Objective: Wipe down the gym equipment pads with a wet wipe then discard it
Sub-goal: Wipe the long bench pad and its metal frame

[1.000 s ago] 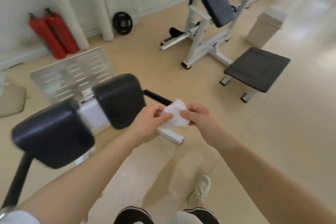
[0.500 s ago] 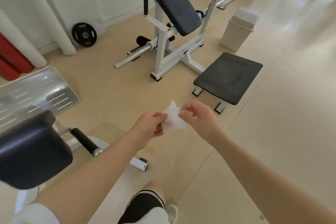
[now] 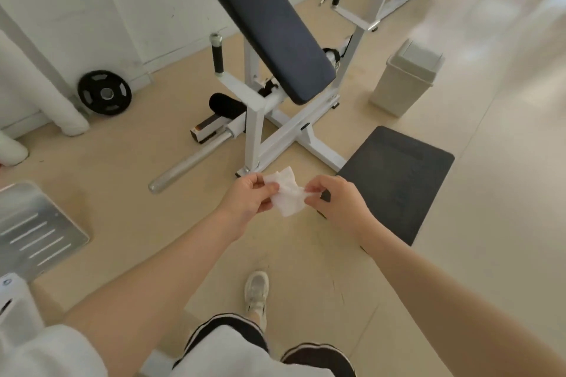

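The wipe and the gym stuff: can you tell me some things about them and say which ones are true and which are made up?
1. Both hands hold the wet wipe. True: the left hand and the right hand each pinch a side of it.
2. The wipe is touching the long slanted pad. False: it is held in the air, apart from the pad.
3. A bin with its lid on stands on the floor right of the slanted pad. True.
4. The weight plate lies on the flat dark pad. False: it stands by the wall, far left.
5. The wipe is already in the bin. False: the hands hold it.
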Tool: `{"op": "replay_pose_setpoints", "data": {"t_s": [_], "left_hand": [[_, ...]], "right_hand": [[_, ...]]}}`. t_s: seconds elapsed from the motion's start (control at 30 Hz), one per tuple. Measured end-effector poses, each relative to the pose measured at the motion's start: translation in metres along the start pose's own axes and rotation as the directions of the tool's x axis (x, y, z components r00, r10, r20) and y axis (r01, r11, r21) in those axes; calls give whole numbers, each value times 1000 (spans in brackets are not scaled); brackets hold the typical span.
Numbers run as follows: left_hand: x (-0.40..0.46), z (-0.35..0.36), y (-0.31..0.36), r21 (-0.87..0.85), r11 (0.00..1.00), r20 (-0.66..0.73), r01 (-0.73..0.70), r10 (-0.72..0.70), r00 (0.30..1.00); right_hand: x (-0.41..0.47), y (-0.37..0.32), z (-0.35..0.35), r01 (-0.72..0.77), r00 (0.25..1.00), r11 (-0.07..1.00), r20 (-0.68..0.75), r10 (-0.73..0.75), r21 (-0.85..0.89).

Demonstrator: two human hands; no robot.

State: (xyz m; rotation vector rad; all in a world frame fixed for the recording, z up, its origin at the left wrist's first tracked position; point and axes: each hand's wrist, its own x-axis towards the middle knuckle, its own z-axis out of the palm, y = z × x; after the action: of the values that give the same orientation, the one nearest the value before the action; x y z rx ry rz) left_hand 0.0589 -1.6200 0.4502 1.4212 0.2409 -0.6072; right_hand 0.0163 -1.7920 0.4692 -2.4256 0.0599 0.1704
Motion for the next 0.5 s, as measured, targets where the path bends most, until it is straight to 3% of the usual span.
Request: {"op": "replay_pose_setpoints", "data": {"t_s": [0.07,0.13,0.2,0.27,0.37,0.5], "left_hand": [[41,9,35,40,999,24,-20,19,1000],[81,18,65,53,998,-3,-19,19,1000],[119,27,88,81,997,-27,-18,21,999],[159,38,109,145,989,-20,-35,38,999],[222,56,136,248,966,-19,-76,83,996],[319,77,171,382,918,-34,-110,133,991]], "right_hand": [[47,1,-25,-39,997,998,-59,42,50],[87,6,-48,-151,977,962,-115,181,227],[124,17,-66,-228,939,850,-125,321,475],[165,29,-79,-244,914,769,-125,387,591],[231,51,-97,-298,891,736,-100,444,608],[336,81,-125,-237,936,496,60,346,835]]}}
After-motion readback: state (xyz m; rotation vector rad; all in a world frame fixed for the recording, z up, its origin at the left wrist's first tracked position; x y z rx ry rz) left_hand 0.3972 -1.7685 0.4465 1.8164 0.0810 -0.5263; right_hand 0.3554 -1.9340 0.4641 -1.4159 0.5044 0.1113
